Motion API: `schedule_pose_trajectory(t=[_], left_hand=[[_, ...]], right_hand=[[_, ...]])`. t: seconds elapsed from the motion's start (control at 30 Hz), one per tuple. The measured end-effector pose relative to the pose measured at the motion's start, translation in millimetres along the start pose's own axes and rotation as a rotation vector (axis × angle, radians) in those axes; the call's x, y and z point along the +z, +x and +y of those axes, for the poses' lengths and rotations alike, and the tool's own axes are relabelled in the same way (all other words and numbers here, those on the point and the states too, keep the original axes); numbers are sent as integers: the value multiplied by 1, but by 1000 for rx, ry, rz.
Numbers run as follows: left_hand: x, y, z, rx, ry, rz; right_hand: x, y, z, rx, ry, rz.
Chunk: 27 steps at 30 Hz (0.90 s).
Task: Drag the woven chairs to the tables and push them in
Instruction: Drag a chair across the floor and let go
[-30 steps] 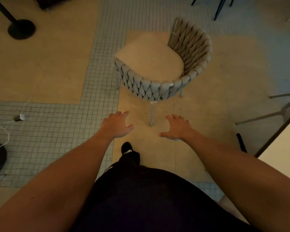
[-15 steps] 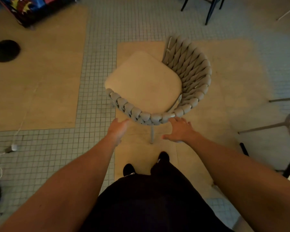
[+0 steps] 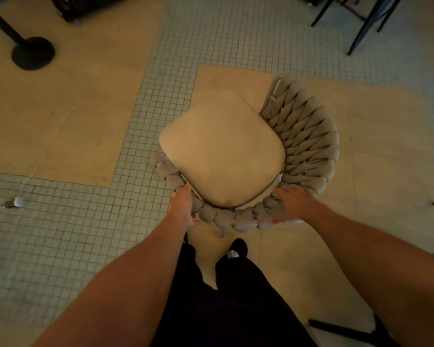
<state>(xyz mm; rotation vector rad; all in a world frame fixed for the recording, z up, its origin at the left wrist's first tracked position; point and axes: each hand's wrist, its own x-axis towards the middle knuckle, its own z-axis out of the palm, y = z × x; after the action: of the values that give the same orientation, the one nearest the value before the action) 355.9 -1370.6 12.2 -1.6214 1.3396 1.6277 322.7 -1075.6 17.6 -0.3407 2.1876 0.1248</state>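
A: Where is the woven chair (image 3: pixel 246 156)?

B: It stands on the tan floor panel (image 3: pixel 376 151), directly ahead of the person's dark shoe (image 3: pixel 237 247). Its cushion (image 3: pixel 223 149) faces up and its woven back curves round the near and right sides of the cushion.

A: State of the left hand (image 3: pixel 182 209)?

B: It is on the back rim at the near-left of the chair. The fingers reach over the top of the weave and the thumb sits on the outer face, so the grip pinches the rim.

A: And the right hand (image 3: pixel 295 202)?

B: It lies on the rim at the near-right of the chair, fingers curled over the woven strands, thumb on the outer side. That grip also clasps the rim.

A: What lies around the chair?

B: Grey mosaic tile (image 3: pixel 145 136) runs to the left of the chair. A black post base (image 3: pixel 33 53) stands far left of it, and a white plug (image 3: pixel 16 202) with its cord lies left of the chair on the tile. Dark furniture legs (image 3: pixel 361 28) stand beyond the chair to the right.
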Motion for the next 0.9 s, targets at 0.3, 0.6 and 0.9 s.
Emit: schedule_pose_trajectory(t=[0.3,0.6,0.9], left_hand=[[20,37,-13,-62,26,56],[21,50,-11,15,39,146],[-4,63,69,216,298,195]], right_hand=[[10,34,29,-12,-368,-118],[23,33,29,-12,-308,-95],[33,14,-72,57,-63,-153]])
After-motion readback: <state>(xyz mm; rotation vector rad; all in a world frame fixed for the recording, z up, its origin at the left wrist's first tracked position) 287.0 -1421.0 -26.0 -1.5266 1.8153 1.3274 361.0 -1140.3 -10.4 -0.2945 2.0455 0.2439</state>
